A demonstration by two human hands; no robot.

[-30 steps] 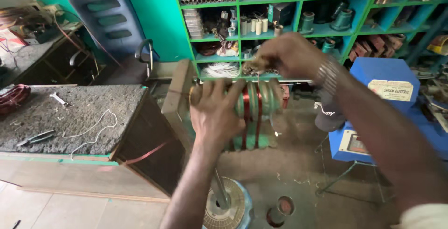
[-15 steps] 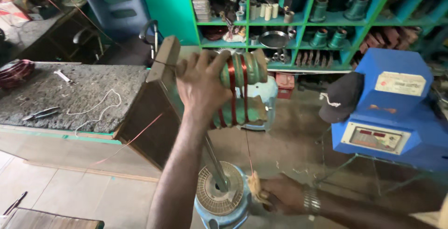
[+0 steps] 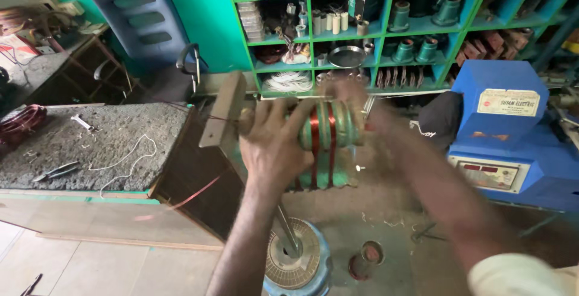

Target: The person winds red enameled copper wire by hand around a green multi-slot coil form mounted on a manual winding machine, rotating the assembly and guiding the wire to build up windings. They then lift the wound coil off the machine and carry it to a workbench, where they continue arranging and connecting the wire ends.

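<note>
Left hand (image 3: pixel 274 151) clasped over the green winding former (image 3: pixel 329 128) at frame centre, right hand (image 3: pixel 356 100) blurred at its 1 o'clock end, grip impossible to tell; likely to snap or tangle the copper wire (image 3: pixel 199 193) trailing toward 8 o'clock.

Teal wall (image 3: pixel 205 24), green shelving (image 3: pixel 386 30) w/ parts, grey-topped bench (image 3: pixel 90 145), blue chair (image 3: pixel 145 18), tiled floor (image 3: pixel 90 266).
</note>
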